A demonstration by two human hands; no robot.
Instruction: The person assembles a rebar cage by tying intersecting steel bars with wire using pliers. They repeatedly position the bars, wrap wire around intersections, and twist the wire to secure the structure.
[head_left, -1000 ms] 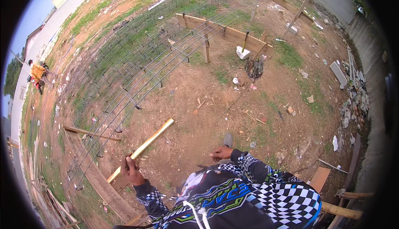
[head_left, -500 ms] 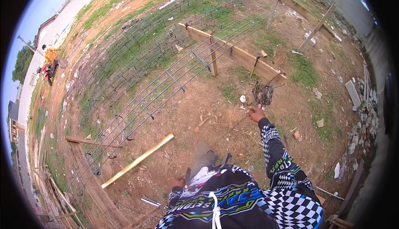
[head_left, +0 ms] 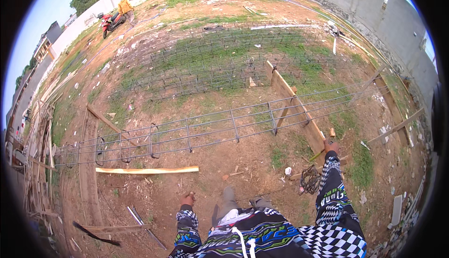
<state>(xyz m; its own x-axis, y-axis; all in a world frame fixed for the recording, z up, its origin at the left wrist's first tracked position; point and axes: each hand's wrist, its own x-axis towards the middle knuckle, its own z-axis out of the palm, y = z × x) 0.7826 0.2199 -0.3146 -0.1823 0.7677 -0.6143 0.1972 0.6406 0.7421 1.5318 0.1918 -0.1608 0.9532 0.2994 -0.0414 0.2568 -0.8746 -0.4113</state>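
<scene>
My right hand (head_left: 331, 146) reaches to the near end of an upright wooden plank (head_left: 290, 93). Its fingers are closed at the top of a tool with a yellow-green handle (head_left: 315, 156), whose head is hidden by the hand. Just below hangs a bundle of dark tie wire (head_left: 309, 179), close to my right sleeve. My left hand (head_left: 187, 198) is low in front of me with curled fingers; whether anything small is in them I cannot make out. Across the view runs a long rebar cage (head_left: 188, 134) with square stirrups, resting over the plank.
A pale wood strip (head_left: 147, 170) lies on the ground near the cage. Boards (head_left: 90, 174) and stacked timber (head_left: 44, 145) are at left. More rebar cages (head_left: 210, 61) lie on the grass beyond. A person (head_left: 125, 7) stands by a red motorbike (head_left: 112, 22). A grey wall (head_left: 355, 5) borders the right.
My view has turned toward the left. The right hand has gone from beside the wire bundle to the tool at the plank's end. My left hand has moved forward, away from my body.
</scene>
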